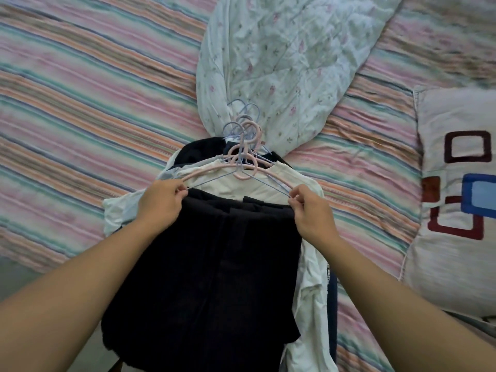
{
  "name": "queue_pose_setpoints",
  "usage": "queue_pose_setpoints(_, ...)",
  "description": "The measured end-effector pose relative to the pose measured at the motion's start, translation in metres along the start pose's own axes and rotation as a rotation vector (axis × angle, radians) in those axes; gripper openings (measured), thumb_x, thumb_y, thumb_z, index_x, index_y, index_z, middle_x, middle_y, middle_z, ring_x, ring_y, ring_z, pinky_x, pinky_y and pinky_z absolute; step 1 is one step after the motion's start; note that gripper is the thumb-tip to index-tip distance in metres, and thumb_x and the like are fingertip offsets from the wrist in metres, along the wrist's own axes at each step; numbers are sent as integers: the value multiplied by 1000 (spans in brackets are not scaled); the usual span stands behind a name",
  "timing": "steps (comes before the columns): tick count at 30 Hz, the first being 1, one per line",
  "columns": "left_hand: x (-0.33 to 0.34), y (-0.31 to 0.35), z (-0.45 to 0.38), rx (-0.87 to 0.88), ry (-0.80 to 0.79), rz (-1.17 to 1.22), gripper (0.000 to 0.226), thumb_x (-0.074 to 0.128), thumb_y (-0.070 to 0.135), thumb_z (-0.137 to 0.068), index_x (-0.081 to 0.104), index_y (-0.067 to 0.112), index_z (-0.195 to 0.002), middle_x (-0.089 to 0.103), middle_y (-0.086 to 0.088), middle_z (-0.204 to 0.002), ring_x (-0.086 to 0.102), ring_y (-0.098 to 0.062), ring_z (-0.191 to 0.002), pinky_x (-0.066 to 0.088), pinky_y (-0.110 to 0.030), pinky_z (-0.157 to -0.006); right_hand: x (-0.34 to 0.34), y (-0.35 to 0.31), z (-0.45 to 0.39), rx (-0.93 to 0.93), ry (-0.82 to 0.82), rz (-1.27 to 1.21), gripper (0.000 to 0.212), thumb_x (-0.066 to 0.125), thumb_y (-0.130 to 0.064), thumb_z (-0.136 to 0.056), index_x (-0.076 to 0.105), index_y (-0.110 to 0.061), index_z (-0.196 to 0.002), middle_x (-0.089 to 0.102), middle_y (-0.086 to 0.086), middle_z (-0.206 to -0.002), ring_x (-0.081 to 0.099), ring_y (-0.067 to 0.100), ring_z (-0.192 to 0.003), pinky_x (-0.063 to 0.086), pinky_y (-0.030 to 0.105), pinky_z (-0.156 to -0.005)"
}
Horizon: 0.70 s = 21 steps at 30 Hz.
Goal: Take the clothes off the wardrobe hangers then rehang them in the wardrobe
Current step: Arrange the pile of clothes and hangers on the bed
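A pile of clothes on hangers lies on the bed. On top is a dark garment (214, 264), spread over a white garment (311, 304). Several pink and blue hangers (243, 146) are stacked with their hooks pointing away from me. My left hand (161, 205) pinches the left end of the top hanger at the dark garment's upper edge. My right hand (311, 210) pinches its right end. Another dark garment (201, 151) shows at the back of the pile.
The bed has a striped sheet (94, 116). A crumpled pale floral blanket (281, 63) lies beyond the hangers. A pillow (456, 197) with square patterns sits at the right. The bed's near edge is at the lower left.
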<state>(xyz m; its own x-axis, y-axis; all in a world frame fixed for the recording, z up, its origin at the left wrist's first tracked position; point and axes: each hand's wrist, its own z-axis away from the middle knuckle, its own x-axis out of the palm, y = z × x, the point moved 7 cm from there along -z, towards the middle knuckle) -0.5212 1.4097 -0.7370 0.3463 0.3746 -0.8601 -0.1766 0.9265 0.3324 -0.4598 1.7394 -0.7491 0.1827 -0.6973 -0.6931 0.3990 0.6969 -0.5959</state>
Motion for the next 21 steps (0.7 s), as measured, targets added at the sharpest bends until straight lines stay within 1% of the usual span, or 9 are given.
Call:
queue_pose_setpoints(2,-16,4,16,8,54,28,11,59,18,-94,68,19,-88,66,-8,-89,56,-32,-93,41,-36,-70,-15,-15,9,-49,36,-33,9,57,-16,-98,63,-21,-102,59,-6,-81,54,17,-77,36,29,-63)
queue_pose_setpoints(5,-47,8,47,14,152,95,9,62,13,-92,71,13,-90,66,-13,-88,55,-35,-92,40,-37,-71,-40,-45,30,-151,88,-38,14,58,-10,-96,68,-14,-104,58,-3,-85,53,20,-87,31,27,-70)
queue_pose_setpoints(10,-111,7,112,62,280,162,5,69,9,-88,73,10,-87,70,-10,-84,60,-35,-89,47,-41,-76,-73,-91,91,-244,100,-101,17,59,-5,-95,71,-13,-105,63,-2,-87,54,14,-82,32,23,-68)
queue_pose_setpoints(12,-140,6,145,74,332,189,4,71,10,-86,74,12,-85,69,-6,-81,60,-33,-87,44,-41,-78,-85,-110,120,-285,92,-114,15,60,-4,-95,72,-10,-100,67,1,-90,58,16,-81,38,26,-69)
queue_pose_setpoints(13,-154,5,162,72,364,188,4,73,12,-85,74,15,-83,68,-3,-79,61,-31,-86,40,-40,-79,-90,-118,135,-301,90,-119,12,61,-4,-95,71,-10,-97,67,2,-87,58,16,-79,41,26,-69)
queue_pose_setpoints(15,-182,2,196,75,427,173,4,75,18,-84,73,19,-81,67,3,-77,61,-25,-85,32,-38,-82,-99,-137,163,-332,83,-115,9,64,-10,-94,68,-14,-87,65,-2,-76,56,9,-71,40,19,-64)
queue_pose_setpoints(17,-205,-6,227,107,451,215,5,76,18,-83,74,21,-80,68,4,-77,61,-23,-82,38,-39,-84,-106,-158,191,-367,69,-103,14,68,-17,-92,65,-18,-79,60,-4,-66,52,8,-63,37,15,-59)
queue_pose_setpoints(19,-227,-16,258,132,457,315,13,77,13,-82,72,23,-77,68,6,-75,62,-16,-74,49,-37,-74,-116,-181,217,-419,71,-95,16,70,-18,-91,64,-21,-76,59,-4,-62,51,10,-60,37,15,-56)
queue_pose_setpoints(21,-245,-28,291,112,473,397,23,78,12,-82,69,31,-73,67,11,-71,61,-4,-67,48,-25,-63,-125,-205,242,-465,71,-65,13,71,-20,-90,67,-25,-78,62,-6,-65,55,9,-60,43,22,-60)
